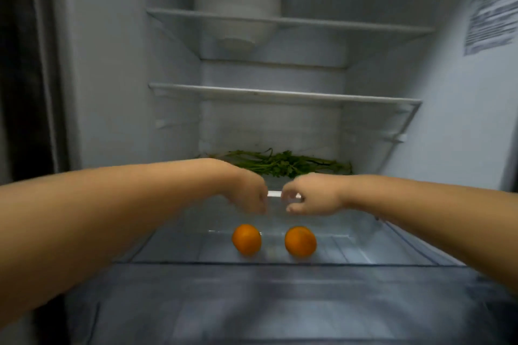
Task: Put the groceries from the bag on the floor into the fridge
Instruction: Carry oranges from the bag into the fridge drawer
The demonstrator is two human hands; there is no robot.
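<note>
**Two oranges in the crisper drawer, our hands just above**

Two oranges sit side by side in the clear crisper drawer (364,249) at the bottom of the fridge (112,92), the left orange (246,239) a little apart from the right orange (300,241). Directly above the drawer, we hold both hands close together, fingertips nearly meeting. Our left hand (251,193) hangs over the left orange with fingers drooping loosely, holding nothing. Our right hand (311,195) hovers over the right orange, fingers loosely curled and empty; motion blur softens both. Behind the drawer, on the shelf above it, lies a bunch of green leafy herbs (283,164). Higher above the drawer, a stack of white bowls (238,8) rests on the top glass shelf (350,24).
</note>
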